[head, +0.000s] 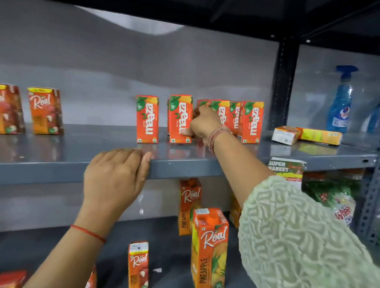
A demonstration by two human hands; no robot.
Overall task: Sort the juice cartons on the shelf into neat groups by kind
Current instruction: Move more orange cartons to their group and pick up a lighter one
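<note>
My right hand (pixel 201 122) was closed around the right edge of a Maaza carton (pixel 180 119), upright on the upper shelf (pixel 69 157); thumb low on its front, fingers behind. I judged the grip was set that way so the carton could be slid along the shelf without tipping. Just right of it stood the Maaza cluster (pixel 243 120), packed close together, partly hidden by my hand. One lone Maaza carton (pixel 147 119) stood to the left, apart from the rest, probably next to be closed up. Far left, two Real litchi cartons (pixel 23 110) stood side by side, well apart from the Maaza group. My left hand (pixel 115 179) held nothing; it lay palm-down over the near shelf lip, likely for bracing. Far right, two cartons lying flat (pixel 308 136) remained unsorted, near a blue spray bottle (pixel 341 101). Tall Real pineapple cartons (pixel 209 250) stood on the lower shelf.
</note>
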